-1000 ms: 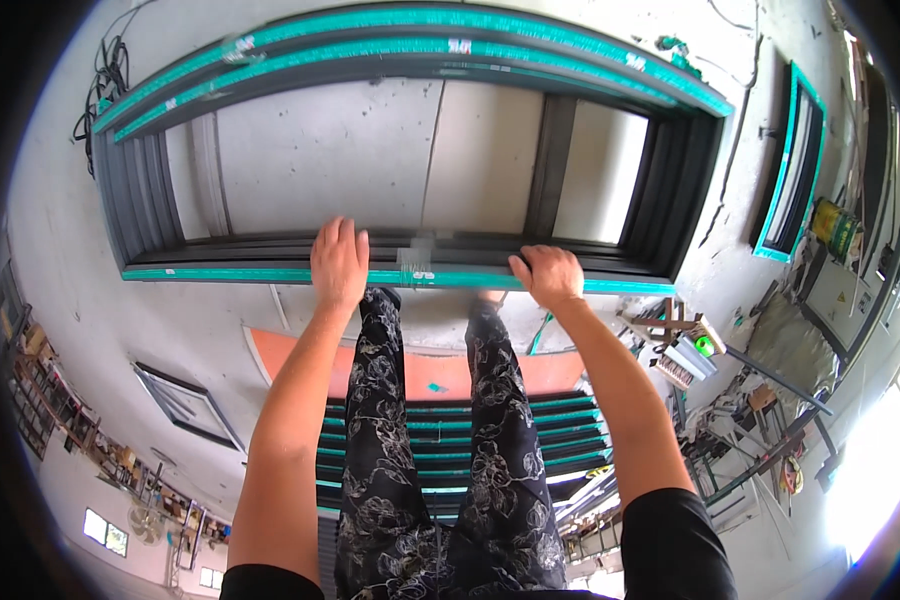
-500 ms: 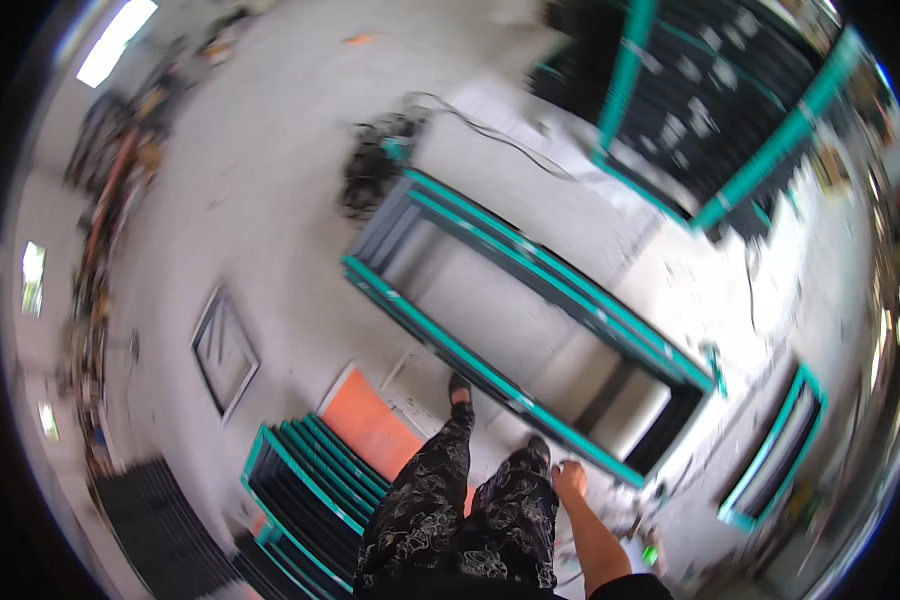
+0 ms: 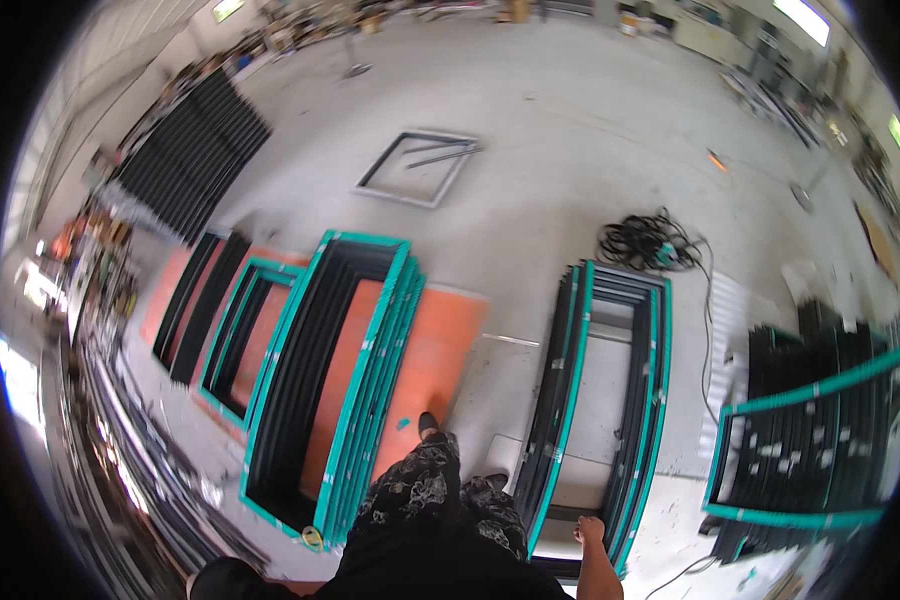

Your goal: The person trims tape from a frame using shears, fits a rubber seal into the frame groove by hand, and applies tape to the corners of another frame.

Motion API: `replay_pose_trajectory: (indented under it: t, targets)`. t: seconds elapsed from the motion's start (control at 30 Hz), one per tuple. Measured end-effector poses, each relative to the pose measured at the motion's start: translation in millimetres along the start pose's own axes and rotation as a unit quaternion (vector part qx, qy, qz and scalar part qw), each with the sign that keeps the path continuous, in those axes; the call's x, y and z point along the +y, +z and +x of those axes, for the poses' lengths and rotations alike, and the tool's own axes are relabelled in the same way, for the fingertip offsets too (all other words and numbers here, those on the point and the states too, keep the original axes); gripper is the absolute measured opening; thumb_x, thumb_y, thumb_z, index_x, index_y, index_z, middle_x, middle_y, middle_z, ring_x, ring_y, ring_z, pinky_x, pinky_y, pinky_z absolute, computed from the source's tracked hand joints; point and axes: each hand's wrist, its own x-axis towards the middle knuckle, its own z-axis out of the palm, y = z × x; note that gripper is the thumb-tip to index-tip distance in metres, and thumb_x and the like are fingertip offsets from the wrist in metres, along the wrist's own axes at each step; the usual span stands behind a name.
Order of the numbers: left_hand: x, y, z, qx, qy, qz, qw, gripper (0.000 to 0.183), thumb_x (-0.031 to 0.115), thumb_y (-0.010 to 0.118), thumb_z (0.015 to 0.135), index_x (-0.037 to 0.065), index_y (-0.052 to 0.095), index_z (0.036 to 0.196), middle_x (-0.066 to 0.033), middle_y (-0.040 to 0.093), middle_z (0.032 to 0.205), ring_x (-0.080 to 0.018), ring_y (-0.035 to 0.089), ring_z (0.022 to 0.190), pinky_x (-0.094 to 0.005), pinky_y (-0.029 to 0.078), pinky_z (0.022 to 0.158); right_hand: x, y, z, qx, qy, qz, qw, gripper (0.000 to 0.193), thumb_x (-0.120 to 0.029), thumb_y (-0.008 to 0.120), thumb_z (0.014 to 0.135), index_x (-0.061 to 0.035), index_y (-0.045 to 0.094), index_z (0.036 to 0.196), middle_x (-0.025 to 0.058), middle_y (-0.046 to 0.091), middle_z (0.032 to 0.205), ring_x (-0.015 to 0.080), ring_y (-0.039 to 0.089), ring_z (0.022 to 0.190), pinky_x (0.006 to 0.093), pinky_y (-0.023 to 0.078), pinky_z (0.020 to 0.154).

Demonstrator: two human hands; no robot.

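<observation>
My right hand (image 3: 590,530) hangs over the near end of a stack of long rectangular frames (image 3: 660,400), black with teal edges, on the floor to my right. Its fingers are curled in, and nothing shows in them. Whether it touches the frames cannot be told. Of my left arm only a dark sleeve (image 3: 232,580) and a strip of skin show at the lower edge; the left hand is out of sight. Left of my legs, a taller stack of teal-edged frames (image 3: 378,350) stands on an orange sheet (image 3: 448,335).
A smaller teal frame (image 3: 218,375) and dark frames (image 3: 198,320) lie farther left. A coiled black cable (image 3: 635,243) sits beyond the right stack. Farther off are a grey square frame (image 3: 370,175) and piled black frames (image 3: 195,150). More teal-edged frames (image 3: 800,520) stand far right.
My view has swung left, so the orange sheet and its frame stacks now show fully. The frames that lay ahead are now at my right. My feet stand between the two stacks.
</observation>
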Motion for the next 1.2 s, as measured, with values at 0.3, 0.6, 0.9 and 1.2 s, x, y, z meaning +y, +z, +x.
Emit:
replay_pose_trajectory:
  t: [0.3, 0.6, 0.9, 1.2]
  targets:
    - [-118, 96, -71, 0.012, -0.106, -0.188, 0.976, 0.025, 0.025, 0.051, 0.094, 0.004, 0.059, 0.103, -0.0199, 0.064, 0.096, -0.0359, 0.063, 0.087, -0.0504, 0.053, 0.073, -96, 90, -46, -0.005, 0.04, -0.071, 0.997, 0.017, -0.016, 0.059, 0.088, -0.0045, 0.059, 0.102, 0.0101, 0.065, 0.081, 0.0212, 0.063, 0.062, 0.0371, 0.054, 0.059]
    - [-239, 185, -140, 0.068, -0.203, -0.407, 0.888, 0.025, 0.026, 0.051, 0.094, 0.004, 0.059, 0.104, -0.0195, 0.065, 0.096, -0.0352, 0.064, 0.087, -0.0499, 0.053, 0.073, -114, 281, -70, -0.13, -0.003, -0.235, 0.963, 0.014, -0.018, 0.064, 0.089, -0.0068, 0.063, 0.096, 0.0075, 0.062, 0.075, 0.0224, 0.063, 0.062, 0.0372, 0.055, 0.054]
    - [-275, 273, -191, 0.131, -0.305, -0.606, 0.723, 0.026, 0.027, 0.052, 0.093, 0.005, 0.059, 0.105, -0.019, 0.065, 0.096, -0.0345, 0.064, 0.088, -0.0493, 0.053, 0.073, -151, 478, -116, -0.291, -0.217, -0.497, 0.788, 0.021, -0.017, 0.061, 0.089, 0.0011, 0.07, 0.093, 0.0108, 0.071, 0.082, 0.0191, 0.069, 0.076, 0.0307, 0.053, 0.069]
    - [-153, 356, -246, 0.186, -0.419, -0.739, 0.493, 0.027, 0.028, 0.052, 0.093, 0.005, 0.059, 0.106, -0.0185, 0.066, 0.097, -0.0337, 0.065, 0.088, -0.0488, 0.053, 0.074, -167, 578, -119, -0.333, -0.077, -0.622, 0.704, 0.02, -0.02, 0.063, 0.091, -0.0031, 0.063, 0.103, 0.0136, 0.071, 0.084, 0.0227, 0.07, 0.07, 0.0338, 0.058, 0.058]
